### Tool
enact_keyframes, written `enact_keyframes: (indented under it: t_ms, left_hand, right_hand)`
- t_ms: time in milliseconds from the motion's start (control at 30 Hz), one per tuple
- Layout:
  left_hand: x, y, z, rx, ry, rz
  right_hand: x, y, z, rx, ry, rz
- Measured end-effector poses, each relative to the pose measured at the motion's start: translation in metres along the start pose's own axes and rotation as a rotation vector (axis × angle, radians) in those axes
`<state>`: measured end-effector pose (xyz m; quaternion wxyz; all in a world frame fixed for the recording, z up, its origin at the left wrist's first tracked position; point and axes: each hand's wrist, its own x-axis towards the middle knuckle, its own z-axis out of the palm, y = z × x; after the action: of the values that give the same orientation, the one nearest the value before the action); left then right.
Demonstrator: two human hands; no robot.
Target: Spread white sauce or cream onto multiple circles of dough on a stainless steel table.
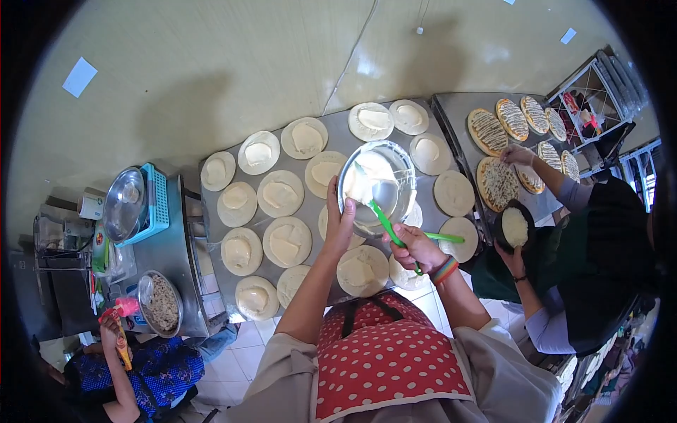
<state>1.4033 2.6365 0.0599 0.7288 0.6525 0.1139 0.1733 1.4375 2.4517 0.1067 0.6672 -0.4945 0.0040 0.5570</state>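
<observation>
My left hand (341,224) holds a steel mixing bowl (408,182) by its left side, tilted above the table. Thick white cream (374,168) lies inside, mostly against the far left wall. In my right hand (420,249) is a green-handled spatula (387,219), its head down in the cream. A second green handle (447,238) sticks out to the right from the same hand. Flat dough rounds (287,242) cover the steel table (212,224), most bearing a patch of pale cream. The bowl and my arms partly hide several rounds.
At right, a co-worker's gloved hand (518,155) is over a topped pizza (497,185); their other hand holds a black bowl (514,227) of white shreds. On the left stand a bowl of crumbly filling (163,305) and a turquoise basket (158,203). Another person (158,370) holds a yellow-and-red bottle (122,346).
</observation>
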Motion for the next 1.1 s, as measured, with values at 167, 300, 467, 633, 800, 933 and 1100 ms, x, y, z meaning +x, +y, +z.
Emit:
enact_keyframes:
  t_ms: [167,300,467,633,800,933,1100]
  left_hand:
    - [-0.008,-0.013,-0.016,-0.174,0.002,-0.138]
    - [-0.014,-0.046,-0.035,-0.283,0.026,-0.291]
    - [-0.025,-0.060,-0.056,-0.228,0.161,-0.234]
    - [-0.035,-0.061,-0.077,-0.193,0.288,-0.308]
    - [-0.040,-0.042,-0.076,-0.295,0.281,-0.340]
    - [-0.041,-0.054,-0.085,-0.343,0.244,-0.357]
    - [-0.055,-0.039,-0.067,-0.396,0.251,-0.382]
  right_hand:
    - [0.004,0.032,-0.011,0.275,-0.182,0.024]
    - [-0.005,0.058,-0.011,0.434,-0.261,-0.031]
    - [-0.037,0.070,-0.017,0.368,-0.049,-0.170]
    - [-0.054,0.092,-0.042,0.345,0.215,-0.160]
    - [-0.061,0.096,-0.068,0.471,0.328,-0.205]
    - [-0.057,0.086,-0.105,0.492,0.374,-0.306]
    - [-0.038,0.097,-0.198,0.176,0.816,-0.172]
